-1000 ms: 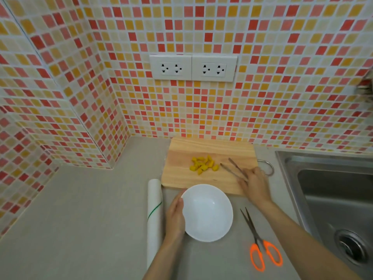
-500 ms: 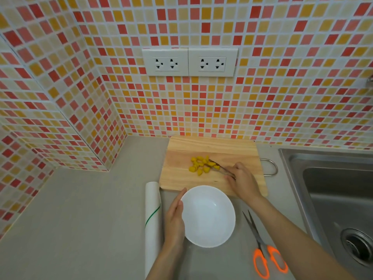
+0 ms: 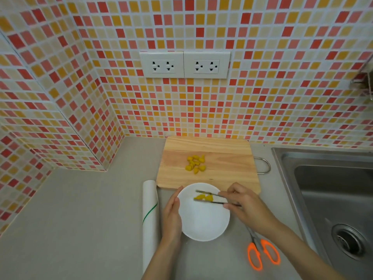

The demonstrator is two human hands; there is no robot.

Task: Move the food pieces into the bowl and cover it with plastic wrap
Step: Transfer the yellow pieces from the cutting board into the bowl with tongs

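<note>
Right hand (image 3: 245,205) pinches thin metal tongs (image 3: 210,198) clamped on yellow food pieces (image 3: 203,197) over the round white bowl (image 3: 203,221), for dropping in. Left hand (image 3: 171,215) lies open against the bowl's rim, steadying it. Remaining yellow pieces (image 3: 195,163) sit on wooden cutting board (image 3: 222,156); plastic wrap roll (image 3: 149,215) waits left on grey surface (image 3: 80,219).
</note>
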